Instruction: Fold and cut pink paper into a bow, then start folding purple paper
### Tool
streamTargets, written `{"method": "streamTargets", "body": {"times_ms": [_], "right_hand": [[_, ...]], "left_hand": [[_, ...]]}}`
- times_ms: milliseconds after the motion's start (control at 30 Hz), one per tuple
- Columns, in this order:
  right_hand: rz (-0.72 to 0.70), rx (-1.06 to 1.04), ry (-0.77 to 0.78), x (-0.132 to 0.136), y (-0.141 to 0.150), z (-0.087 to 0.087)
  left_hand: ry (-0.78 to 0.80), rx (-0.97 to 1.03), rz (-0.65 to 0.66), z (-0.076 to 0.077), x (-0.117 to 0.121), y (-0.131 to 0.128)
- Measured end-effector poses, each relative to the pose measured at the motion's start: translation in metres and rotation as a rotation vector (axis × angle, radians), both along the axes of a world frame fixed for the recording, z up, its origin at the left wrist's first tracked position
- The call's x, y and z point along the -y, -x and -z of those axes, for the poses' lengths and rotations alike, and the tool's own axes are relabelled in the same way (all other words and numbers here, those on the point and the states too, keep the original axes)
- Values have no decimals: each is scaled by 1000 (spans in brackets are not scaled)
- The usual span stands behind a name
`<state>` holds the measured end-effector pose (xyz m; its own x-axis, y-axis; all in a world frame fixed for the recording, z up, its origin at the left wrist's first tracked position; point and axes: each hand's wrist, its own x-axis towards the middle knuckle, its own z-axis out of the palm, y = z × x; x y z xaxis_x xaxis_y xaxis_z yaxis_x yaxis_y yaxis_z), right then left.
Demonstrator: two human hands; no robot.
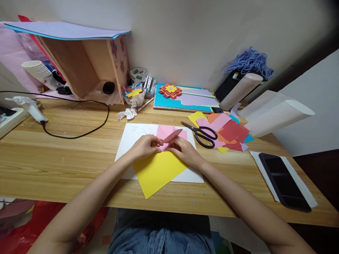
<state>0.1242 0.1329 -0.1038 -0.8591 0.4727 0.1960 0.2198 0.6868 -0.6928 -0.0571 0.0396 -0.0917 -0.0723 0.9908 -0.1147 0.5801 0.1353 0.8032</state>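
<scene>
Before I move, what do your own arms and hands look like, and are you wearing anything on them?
My left hand and right hand are ungloved. Both visible forearms are sleeveless, with no watch, bracelet or cable on them. I see no rings, but some fingers are partly hidden.

Legible text: none. Green-and-white printing shows on the round tape roll (137, 76) by the wall, behind the clear cup of paper scraps; too small and blurred to read. Small dark marks are scattered over the upper left part of the white sheet (137, 132) on the table; cannot tell whether any are letters or numbers, no word or figure made out
</scene>
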Motion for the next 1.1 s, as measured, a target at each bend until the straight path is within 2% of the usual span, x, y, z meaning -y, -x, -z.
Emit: {"method": "streamTargets", "body": {"times_ms": [100, 233, 733, 900, 1100], "right_hand": [[-6, -6, 3, 0, 0, 0], [-10, -6, -1, 0, 0, 1], [-11, -10, 4, 1, 0, 0], [-20, 0, 1, 2, -1, -1], [-62, 2, -34, 3, -2, 1]], "left_hand": [[17, 60, 54, -5, 1, 7], [74, 85, 39, -10, 2, 10], [59, 100, -8, -3, 1, 9], [42, 72, 12, 0, 1, 11], [34, 18, 44, -3, 2, 11]]}}
